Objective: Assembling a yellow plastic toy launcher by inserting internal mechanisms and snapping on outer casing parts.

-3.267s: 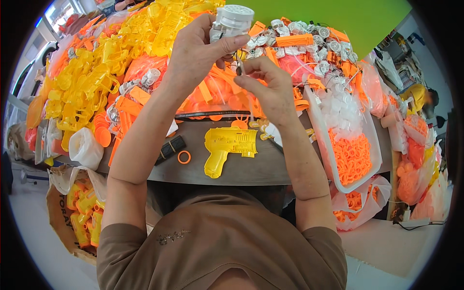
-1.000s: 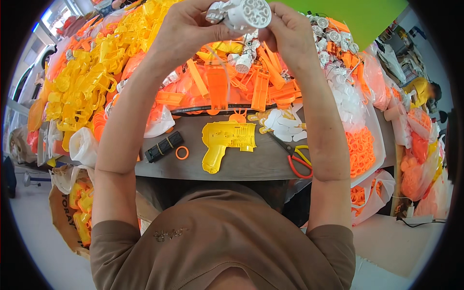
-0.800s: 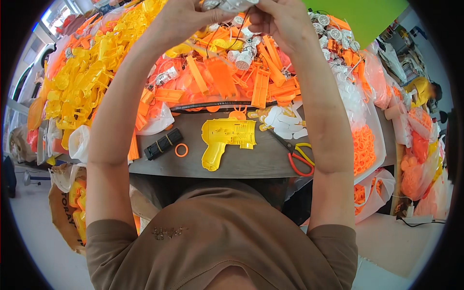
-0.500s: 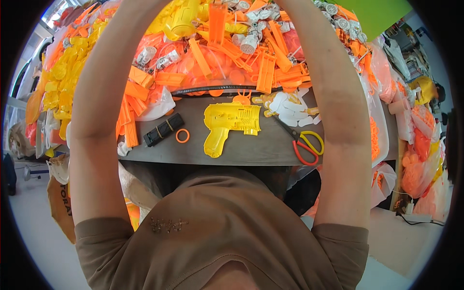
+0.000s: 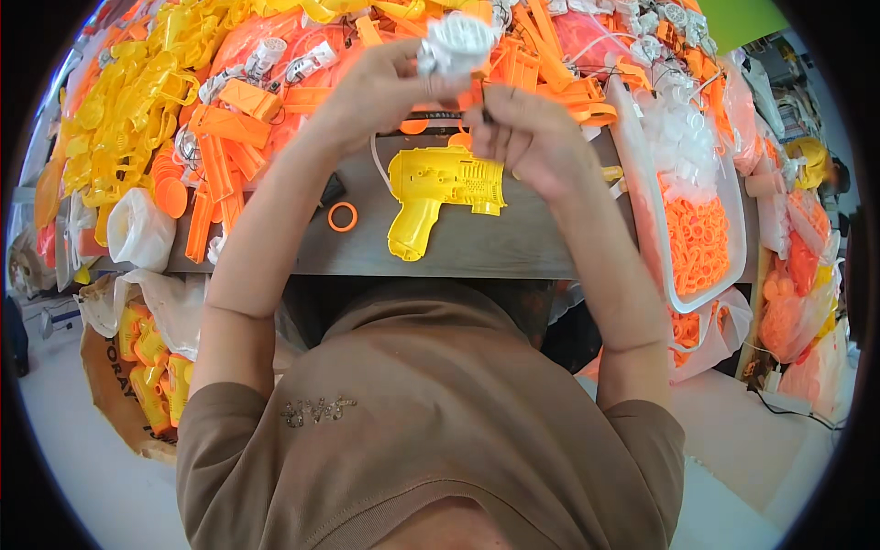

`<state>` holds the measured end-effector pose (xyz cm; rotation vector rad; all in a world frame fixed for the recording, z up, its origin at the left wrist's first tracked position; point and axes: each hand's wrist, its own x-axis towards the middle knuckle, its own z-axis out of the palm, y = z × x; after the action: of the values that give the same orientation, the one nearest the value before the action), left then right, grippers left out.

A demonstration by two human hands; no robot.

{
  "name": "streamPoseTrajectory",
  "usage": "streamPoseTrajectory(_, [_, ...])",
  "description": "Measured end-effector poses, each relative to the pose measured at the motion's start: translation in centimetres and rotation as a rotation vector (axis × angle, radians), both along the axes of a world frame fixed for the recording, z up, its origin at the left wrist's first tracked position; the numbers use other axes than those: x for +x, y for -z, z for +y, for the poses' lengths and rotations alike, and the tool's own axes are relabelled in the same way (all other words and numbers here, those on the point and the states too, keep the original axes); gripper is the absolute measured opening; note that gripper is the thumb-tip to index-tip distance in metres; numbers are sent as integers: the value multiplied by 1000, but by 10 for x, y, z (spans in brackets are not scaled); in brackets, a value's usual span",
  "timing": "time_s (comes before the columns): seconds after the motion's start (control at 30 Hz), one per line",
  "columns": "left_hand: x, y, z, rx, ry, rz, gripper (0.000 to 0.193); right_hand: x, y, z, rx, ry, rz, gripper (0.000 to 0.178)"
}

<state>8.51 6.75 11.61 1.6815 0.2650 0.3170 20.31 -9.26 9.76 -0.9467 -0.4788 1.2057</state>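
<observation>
My left hand (image 5: pixel 380 99) is closed on a silvery-white round plastic part (image 5: pixel 458 44) with a ribbed, disc-like face, held up above the worktable. Close beside it, my right hand (image 5: pixel 524 137) is closed in a pinch under the part; a small dark and orange bit shows at its fingertips, too blurred to name. A thin white wire (image 5: pixel 378 165) hangs below my left hand. On the table below lies a yellow toy-gun half shell (image 5: pixel 417 197), hollow side up, with an orange ring (image 5: pixel 343 216) to its left. A black block (image 5: pixel 332 190) is partly hidden by my left forearm.
Orange parts (image 5: pixel 220 174) and white wired units (image 5: pixel 312 62) are heaped along the back. Yellow parts (image 5: pixel 137 82) pile up at left. A clear bin of small orange pieces (image 5: pixel 697 243) stands at right. A bag of yellow shells (image 5: pixel 151 367) sits lower left.
Both hands have come back from beyond the upper edge into view, the left with the white round part. The scissors are now hidden, apparently behind my right arm. The whole view has shifted.
</observation>
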Motion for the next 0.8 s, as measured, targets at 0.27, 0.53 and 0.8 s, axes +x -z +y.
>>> streamPoseTrajectory(0.27, [-23, 43, 0, -173, 274, 27, 35, -30, 57, -32, -131, -189, 290, 19])
streamPoseTrajectory(0.53, [-36, 67, -26, -224, 89, 89, 38, -50, 56, -36, -265, 163, -1069, 14])
streamPoseTrajectory(0.8, [-38, 79, -55, -156, -43, 61, 31, -54, 59, -42, -464, 184, -960, 13])
